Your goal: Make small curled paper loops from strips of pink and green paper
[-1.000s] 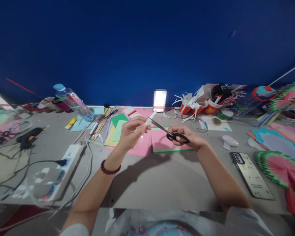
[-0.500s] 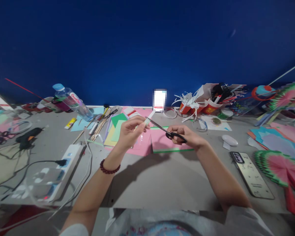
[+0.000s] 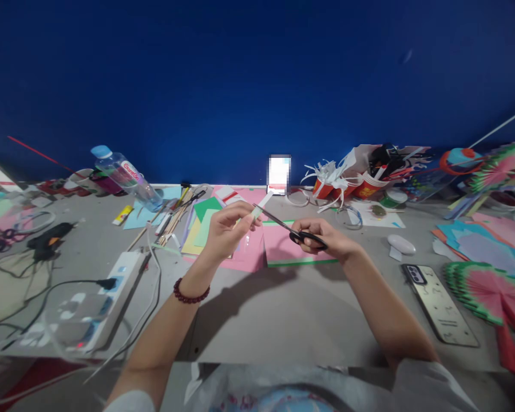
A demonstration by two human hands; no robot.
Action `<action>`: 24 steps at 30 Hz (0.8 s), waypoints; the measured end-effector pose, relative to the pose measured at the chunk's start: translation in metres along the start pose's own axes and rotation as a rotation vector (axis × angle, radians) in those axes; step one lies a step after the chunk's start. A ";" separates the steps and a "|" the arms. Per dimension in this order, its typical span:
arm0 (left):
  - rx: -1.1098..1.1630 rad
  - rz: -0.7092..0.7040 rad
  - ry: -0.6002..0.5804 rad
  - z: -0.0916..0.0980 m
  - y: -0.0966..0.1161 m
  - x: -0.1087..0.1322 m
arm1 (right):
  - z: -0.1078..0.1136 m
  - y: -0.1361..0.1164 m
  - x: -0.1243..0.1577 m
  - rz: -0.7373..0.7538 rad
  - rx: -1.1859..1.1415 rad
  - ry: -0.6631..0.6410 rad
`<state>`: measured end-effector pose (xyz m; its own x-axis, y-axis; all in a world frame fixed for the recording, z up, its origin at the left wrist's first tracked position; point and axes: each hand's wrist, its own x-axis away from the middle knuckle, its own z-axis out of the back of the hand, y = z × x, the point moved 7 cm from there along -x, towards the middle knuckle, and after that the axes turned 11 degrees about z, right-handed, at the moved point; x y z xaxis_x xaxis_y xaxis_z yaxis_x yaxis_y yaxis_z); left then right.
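Observation:
My left hand [image 3: 229,232] pinches a small pale strip [image 3: 256,213] between thumb and fingers; it looks like paper or tape. In my right hand [image 3: 320,236] is a pair of black-handled scissors [image 3: 278,220], fingers wrapped in the handles. The blades point up and left, and their tips lie at the strip beside my left fingertips. Whether the blades touch the strip I cannot tell. Under and behind my hands lie pink paper sheets [image 3: 283,247], one edged with green strips. Green and yellow paper pieces [image 3: 208,209] lie just left of them.
A power strip [image 3: 111,303] with cables and a plastic bottle [image 3: 131,180] are on the left. Red cups [image 3: 371,186] with paper strips and tools stand at the back right. A phone [image 3: 440,306], a white mouse [image 3: 401,245] and a pink-green paper fan [image 3: 489,292] lie right.
Almost nothing differs. Both hands, the strip and the scissors stay in place, with the scissor handles shifted only very slightly.

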<state>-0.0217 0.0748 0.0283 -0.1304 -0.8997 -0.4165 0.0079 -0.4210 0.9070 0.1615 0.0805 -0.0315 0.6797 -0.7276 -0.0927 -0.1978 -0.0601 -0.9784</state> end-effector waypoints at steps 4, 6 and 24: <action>0.000 -0.014 -0.008 0.000 0.002 0.000 | -0.001 -0.001 -0.001 0.021 -0.022 -0.021; -0.009 -0.017 -0.008 0.000 0.003 0.000 | -0.001 0.000 0.000 0.024 -0.023 -0.029; -0.001 -0.034 -0.030 0.000 0.006 -0.002 | 0.003 0.006 -0.001 0.040 -0.006 -0.015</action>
<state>-0.0215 0.0740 0.0342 -0.1602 -0.8811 -0.4450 0.0043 -0.4515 0.8923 0.1619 0.0825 -0.0376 0.6817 -0.7191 -0.1350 -0.2298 -0.0354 -0.9726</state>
